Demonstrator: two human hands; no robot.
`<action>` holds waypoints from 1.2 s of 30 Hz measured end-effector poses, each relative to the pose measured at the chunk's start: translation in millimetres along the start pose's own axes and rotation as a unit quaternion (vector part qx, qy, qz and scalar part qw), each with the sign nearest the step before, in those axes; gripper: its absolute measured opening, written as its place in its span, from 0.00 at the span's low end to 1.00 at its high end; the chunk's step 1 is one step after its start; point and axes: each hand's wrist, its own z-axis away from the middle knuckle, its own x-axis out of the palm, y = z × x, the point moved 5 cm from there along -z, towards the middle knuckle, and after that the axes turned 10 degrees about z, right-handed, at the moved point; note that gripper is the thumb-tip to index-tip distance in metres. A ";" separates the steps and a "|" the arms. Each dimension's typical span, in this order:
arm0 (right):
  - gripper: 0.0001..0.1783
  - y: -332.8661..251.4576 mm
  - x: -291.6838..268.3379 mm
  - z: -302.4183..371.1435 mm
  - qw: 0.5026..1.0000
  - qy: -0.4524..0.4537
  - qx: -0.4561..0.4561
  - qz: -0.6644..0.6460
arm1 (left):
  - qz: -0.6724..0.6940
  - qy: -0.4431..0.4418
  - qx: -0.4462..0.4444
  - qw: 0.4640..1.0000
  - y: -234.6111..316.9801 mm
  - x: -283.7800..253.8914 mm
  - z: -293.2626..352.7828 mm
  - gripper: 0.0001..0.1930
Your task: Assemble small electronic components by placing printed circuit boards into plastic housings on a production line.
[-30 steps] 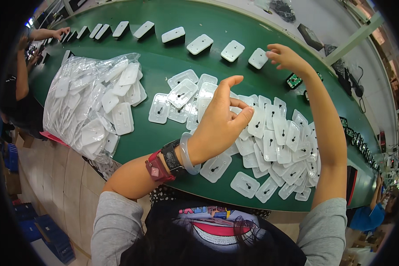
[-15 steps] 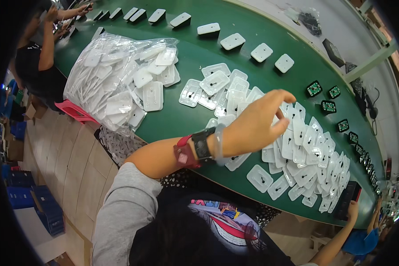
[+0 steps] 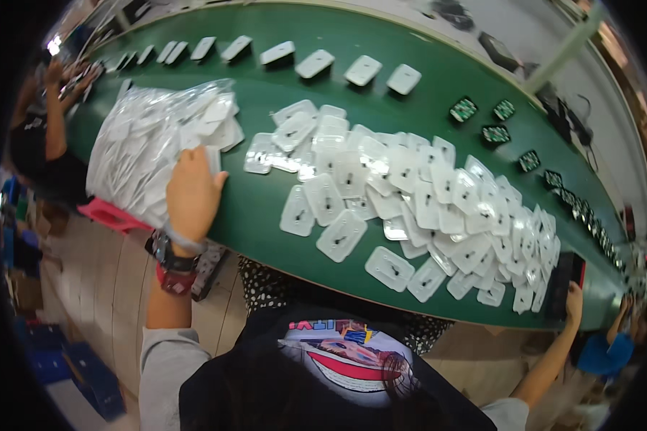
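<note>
My left hand (image 3: 194, 194) is at the right side of a clear plastic bag (image 3: 133, 144) full of white plastic plates. Its fingers reach over a white plate (image 3: 213, 158) at the bag's open end, with the thumb held apart; the fingertips are partly hidden. At the far right, my right hand (image 3: 574, 302) grips the near right edge of a dark box-like thing with a red side (image 3: 562, 286). Between my hands spreads a heap of white rounded plates (image 3: 424, 194), most with a small black piece in the middle.
White-topped black housings (image 3: 315, 64) stand in a row along the far side of the green table (image 3: 266, 215). Black housings with green circuit boards (image 3: 496, 134) line the right side. A pink stool (image 3: 111, 214) is under the bag. Other people work at both ends.
My left hand has moved left from above the plate heap to the bag. My view has shifted. The right hand stays at the dark box-like thing.
</note>
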 end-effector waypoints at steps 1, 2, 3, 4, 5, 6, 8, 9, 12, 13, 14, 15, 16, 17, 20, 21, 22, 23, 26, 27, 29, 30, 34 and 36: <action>0.11 -25.7 -1.3 7.3 1.000 0.003 0.009 0.024 | 0.008 -0.001 0.012 1.000 -1.6 2.6 0.8 0.20; 0.11 -13.1 -3.4 7.1 1.000 -0.007 0.026 0.002 | 0.037 0.007 0.006 0.999 -4.8 4.3 1.4 0.19; 0.10 -1.0 -5.6 8.6 0.999 -0.015 0.041 -0.021 | 0.067 0.016 -0.002 0.998 -7.5 5.4 -0.4 0.19; 0.10 0.5 -5.8 12.4 0.999 -0.012 0.045 -0.021 | 0.070 0.016 0.002 0.997 -7.1 5.3 -0.6 0.19; 0.10 0.1 -8.9 16.6 0.999 0.034 0.035 0.018 | 0.077 0.007 -0.003 0.997 -7.1 4.6 -1.3 0.18; 0.09 -4.4 -11.4 21.3 0.995 0.078 0.024 0.057 | 0.083 -0.003 -0.009 0.996 -6.8 3.7 -1.6 0.16; 0.08 -16.3 -14.6 30.6 0.977 0.164 0.001 0.135 | 0.094 -0.022 -0.022 0.995 -7.8 3.7 -1.5 0.13; 0.08 -25.3 -12.8 34.5 0.977 0.165 0.003 0.136 | 0.095 -0.023 -0.019 0.995 -9.9 4.3 -1.5 0.13; 0.09 -57.0 -21.8 44.9 0.967 0.233 0.066 0.074 | 0.094 -0.037 -0.002 0.995 -16.5 7.0 -2.6 0.11; 0.09 -64.7 -25.5 47.8 0.962 0.255 0.087 0.052 | 0.093 -0.042 0.004 0.995 -15.9 7.2 -2.7 0.10; 0.09 -72.6 -27.7 50.2 0.961 0.255 0.089 0.052 | 0.093 -0.042 0.006 0.995 -15.7 7.9 -2.8 0.10; 0.09 -79.4 -30.5 52.3 0.962 0.251 0.095 0.048 | 0.108 -0.040 0.004 0.993 -16.0 8.0 -2.8 0.10; 0.09 -85.0 -34.1 53.5 0.963 0.245 0.100 0.044 | 0.123 -0.038 0.001 0.992 -15.4 6.5 -2.2 0.09; 0.09 -90.9 -37.6 54.4 0.964 0.240 0.105 0.040 | 0.137 -0.036 -0.003 0.990 -15.1 4.8 -1.7 0.09; 0.09 -111.6 -44.7 55.8 0.967 0.234 0.095 -0.010 | 0.176 0.003 -0.018 0.984 -10.6 -9.1 -1.8 0.10; 0.09 -119.3 -45.1 56.9 0.968 0.232 0.081 -0.057 | 0.199 0.041 -0.029 0.979 -8.1 -18.5 -1.5 0.10; 0.09 -128.9 -45.8 58.6 0.965 0.231 0.066 -0.103 | 0.222 0.079 -0.040 0.971 -5.3 -28.5 -1.5 0.11; 0.09 -141.4 -47.1 60.9 0.960 0.229 0.052 -0.150 | 0.245 0.117 -0.051 0.961 -2.7 -38.2 -1.9 0.11; 0.10 -216.0 -34.7 62.7 0.955 0.181 0.007 -0.236 | 0.283 0.100 -0.048 0.953 24.7 -59.0 -7.1 0.12; 0.10 -246.5 -26.4 59.6 0.957 0.143 -0.020 -0.253 | 0.393 0.073 0.006 0.917 49.1 -62.5 -14.2 0.12; 0.10 -320.9 -3.3 56.0 0.957 0.089 -0.060 -0.269 | 0.578 -0.049 0.076 0.811 97.0 -62.8 -27.3 0.14; 0.10 -362.1 12.1 56.3 0.957 0.072 -0.077 -0.270 | 0.670 -0.120 0.068 0.729 117.4 -51.2 -29.1 0.12; 0.07 -452.7 52.1 70.7 0.927 -0.032 -0.184 -0.325 | 0.713 -0.281 0.145 0.626 190.6 -29.5 -41.7 0.12; 0.07 -478.7 60.8 83.1 0.919 -0.039 -0.212 -0.331 | 0.722 -0.332 0.106 0.598 197.2 -12.1 -45.1 0.16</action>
